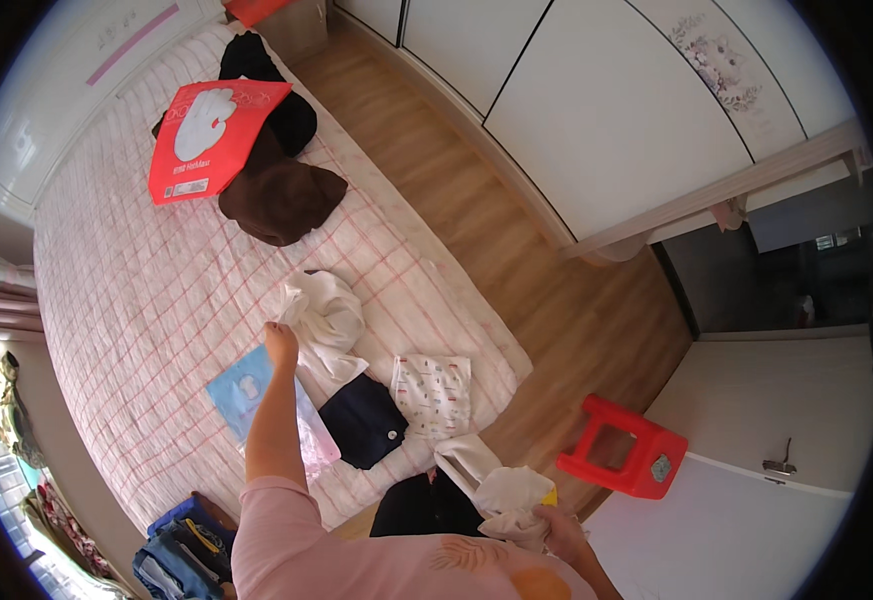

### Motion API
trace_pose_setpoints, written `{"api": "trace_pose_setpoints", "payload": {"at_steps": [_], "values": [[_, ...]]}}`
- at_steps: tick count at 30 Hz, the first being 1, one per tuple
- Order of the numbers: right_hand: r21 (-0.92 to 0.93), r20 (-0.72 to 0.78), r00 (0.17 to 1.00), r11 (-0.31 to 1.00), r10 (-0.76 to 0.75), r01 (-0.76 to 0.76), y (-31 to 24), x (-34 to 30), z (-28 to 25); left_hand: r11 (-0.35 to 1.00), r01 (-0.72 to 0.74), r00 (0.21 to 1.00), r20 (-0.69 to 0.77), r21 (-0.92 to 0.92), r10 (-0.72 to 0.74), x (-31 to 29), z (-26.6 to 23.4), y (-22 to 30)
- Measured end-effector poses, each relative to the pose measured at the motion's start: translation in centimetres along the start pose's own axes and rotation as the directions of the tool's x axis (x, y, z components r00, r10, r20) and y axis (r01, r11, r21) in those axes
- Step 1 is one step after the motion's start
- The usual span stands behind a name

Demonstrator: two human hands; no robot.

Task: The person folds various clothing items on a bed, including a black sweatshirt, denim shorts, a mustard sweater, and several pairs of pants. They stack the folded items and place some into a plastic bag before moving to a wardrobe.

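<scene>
My left hand (pixel 279 342) reaches forward over the bed, its fingers closed at the edge of a crumpled white garment (pixel 326 308). Under that forearm lies a light blue folded cloth (pixel 243 386), with a pale pink piece (pixel 314 440) beside it. To the right are a folded navy garment (pixel 364 420) and a folded white cloth with small prints (pixel 432 395). Close to my body on the right, my right hand (pixel 563 535) grips a bunched off-white garment (pixel 512 497) with a bit of yellow at its edge. Part of that cloth hangs toward the bed's edge.
A checked quilt (pixel 126 300) covers the bed. Farther up lie a red bag (pixel 211 140), a dark brown cloth (pixel 281 195) and black clothing (pixel 251 58). A red plastic stool (pixel 624 447) stands on the wood floor at right. Stacked jeans (pixel 184 550) sit at lower left.
</scene>
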State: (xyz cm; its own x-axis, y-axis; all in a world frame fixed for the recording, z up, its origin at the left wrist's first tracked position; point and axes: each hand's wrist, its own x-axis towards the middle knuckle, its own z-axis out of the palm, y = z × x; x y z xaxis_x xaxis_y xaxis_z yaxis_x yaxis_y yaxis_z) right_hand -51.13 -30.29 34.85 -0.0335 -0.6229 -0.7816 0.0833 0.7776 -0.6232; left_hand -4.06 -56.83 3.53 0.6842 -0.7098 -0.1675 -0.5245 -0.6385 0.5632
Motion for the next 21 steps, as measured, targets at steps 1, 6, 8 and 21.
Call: {"api": "trace_pose_setpoints", "payload": {"at_steps": [1,6,8,21], "values": [[0.054,0.036,0.999,0.998,-0.011,0.009,0.2,0.7,0.4,0.978,-0.164,0.973,-0.185,-0.131,0.138,2.0,-1.7,0.0],[0.016,0.004,0.995,0.995,-0.100,0.100,-2.1,-0.9,0.5,0.071,0.761,0.621,0.755,-0.645,0.211,-5.3,-8.0,11.2],[0.395,-0.066,0.991,0.915,0.117,-0.082,-1.6,-0.2,-0.9,0.289,0.706,0.592,0.763,-0.646,0.260,-11.8,-11.8,18.3],[0.061,-0.125,0.922,0.925,-0.366,0.375,-9.0,-6.7,-16.3,0.763,0.289,-0.015,0.794,-0.579,0.608,-42.8,-13.2,36.5]]}}
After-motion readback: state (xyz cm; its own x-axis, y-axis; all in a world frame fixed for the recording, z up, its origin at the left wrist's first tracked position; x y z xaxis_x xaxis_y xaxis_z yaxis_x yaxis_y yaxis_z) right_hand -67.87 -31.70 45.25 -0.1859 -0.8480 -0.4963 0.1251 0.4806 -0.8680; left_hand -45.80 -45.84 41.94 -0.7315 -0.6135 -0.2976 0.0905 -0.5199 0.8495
